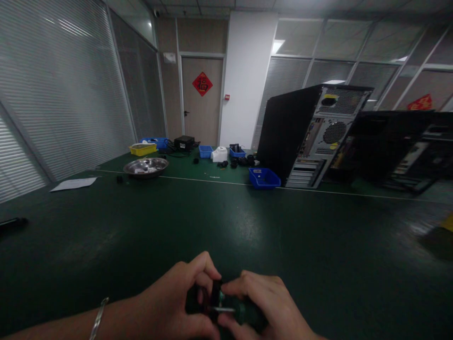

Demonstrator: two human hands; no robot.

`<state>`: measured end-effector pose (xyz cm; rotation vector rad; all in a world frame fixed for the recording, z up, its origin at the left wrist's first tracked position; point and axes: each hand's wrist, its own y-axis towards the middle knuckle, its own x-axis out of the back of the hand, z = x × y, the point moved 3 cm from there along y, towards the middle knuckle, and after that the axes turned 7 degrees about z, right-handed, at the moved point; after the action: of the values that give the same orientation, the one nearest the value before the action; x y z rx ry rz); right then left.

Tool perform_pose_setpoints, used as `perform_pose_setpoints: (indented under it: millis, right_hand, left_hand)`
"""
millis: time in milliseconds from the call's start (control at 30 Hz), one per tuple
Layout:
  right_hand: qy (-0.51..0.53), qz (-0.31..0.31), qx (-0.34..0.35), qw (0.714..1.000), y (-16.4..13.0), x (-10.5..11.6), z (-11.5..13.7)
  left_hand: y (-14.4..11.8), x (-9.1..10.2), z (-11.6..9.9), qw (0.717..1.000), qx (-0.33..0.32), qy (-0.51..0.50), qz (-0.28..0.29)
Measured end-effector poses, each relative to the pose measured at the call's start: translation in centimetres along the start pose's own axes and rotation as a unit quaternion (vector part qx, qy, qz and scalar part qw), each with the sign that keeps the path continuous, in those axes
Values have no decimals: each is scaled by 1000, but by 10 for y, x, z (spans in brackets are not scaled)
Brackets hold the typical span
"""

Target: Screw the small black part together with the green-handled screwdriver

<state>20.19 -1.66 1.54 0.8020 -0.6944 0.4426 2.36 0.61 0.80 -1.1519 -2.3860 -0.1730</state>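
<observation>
Both hands low at near edge of the green surface (226, 222). Left hand (177, 307) grip closed on small black part (198, 300); right hand (269, 307) grip closed around green-handled screwdriver (240, 312), shaft pointing into the part. PC tower (314, 137) well behind.

A red diamond-shaped paper sign (202, 83) is seen on the wooden door (201, 118) in the upper middle of the frame, bearing one gold Chinese character that looks like 福, blurred. A second red decoration (421, 102) is seen at the upper right, its gold marks too blurred to be read. No other text can be read.
</observation>
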Motion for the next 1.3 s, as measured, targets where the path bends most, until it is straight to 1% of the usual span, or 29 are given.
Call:
perform_pose_setpoints:
  millis: [100, 233, 400, 533, 633, 800, 867, 933, 1033, 1100, 1200, 1300]
  right_hand:
    - [13, 16, -10, 1000, -1, -2, -2]
    - [23, 35, -26, 999, -3, -5, -4]
    - [33, 30, -26, 999, -4, -8, -5]
    - [43, 31, -32, 998, -4, -10, -6]
    - [31, 19, -19, 999, -3, -10, -5]
    - [-21, -3, 6, 1000, -3, -8, -5]
    - [-29, 0, 3, 1000, -3, -7, -6]
    - [-23, 7, -5, 1000, -2, -6, -6]
    - [17, 11, -20, 1000, -1, -4, -7]
    - [76, 6, -23, 997, 0, -3, -7]
    - [152, -6, -19, 988, 0, -1, -8]
    - [149, -22, -53, 987, -1, 2, -9]
  left_hand:
    - [0, 0, 0, 1000, 5, 5, -2]
    - [0, 1, -1, 1000, -9, 2, -1]
    - [0, -2, 3, 1000, 0, 9, 0]
    - [0, -5, 4, 1000, 1, 19, -19]
    - [1, -6, 4, 1000, 9, 13, -24]
    - [2, -8, 7, 996, -11, -85, -17]
    - [4, -9, 9, 989, -30, -147, -15]
    - [6, -11, 10, 974, -52, -222, -9]
    - [9, -11, 10, 941, -75, -330, 2]
    - [11, -10, 10, 926, -81, -369, 7]
    - [12, -8, 8, 915, -80, -394, 21]
    - [13, -6, 8, 907, -86, -411, 36]
